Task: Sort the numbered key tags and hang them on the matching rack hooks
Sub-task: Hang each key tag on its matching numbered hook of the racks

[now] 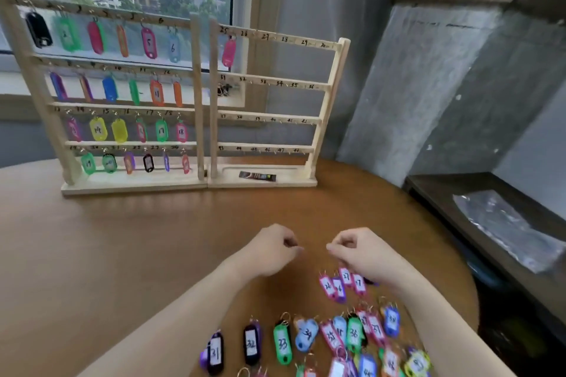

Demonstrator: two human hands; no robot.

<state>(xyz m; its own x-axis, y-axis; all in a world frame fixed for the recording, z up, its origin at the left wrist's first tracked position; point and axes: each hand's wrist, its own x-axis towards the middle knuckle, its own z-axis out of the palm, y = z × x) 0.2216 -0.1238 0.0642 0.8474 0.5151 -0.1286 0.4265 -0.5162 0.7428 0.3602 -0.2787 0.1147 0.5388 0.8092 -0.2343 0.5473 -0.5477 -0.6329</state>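
Two wooden racks stand at the back of the table. The left rack (pixel 122 107) is full of coloured tags. On the right rack (pixel 266 116), a single pink tag (pixel 229 52) hangs on hook 25, and a dark cluster of rings (pixel 225 89) sits near hook 31. Loose numbered tags lie close to me: black 31 (pixel 216 352), black 32 (pixel 251 344), green 33 (pixel 283 344) and several more to the right. A pink group with 26 and 27 (pixel 340 285) lies just under my right hand (pixel 358 251). My left hand (pixel 272 249) hovers beside it. Both hands have curled fingers, thumb against forefinger, with nothing visible between them.
The round brown table (pixel 137 239) curves away at the right. Beyond that edge stands a dark low bench with a plastic sheet (pixel 505 223). A small dark packet (pixel 257 176) lies on the right rack's base. A window and a concrete wall are behind the racks.
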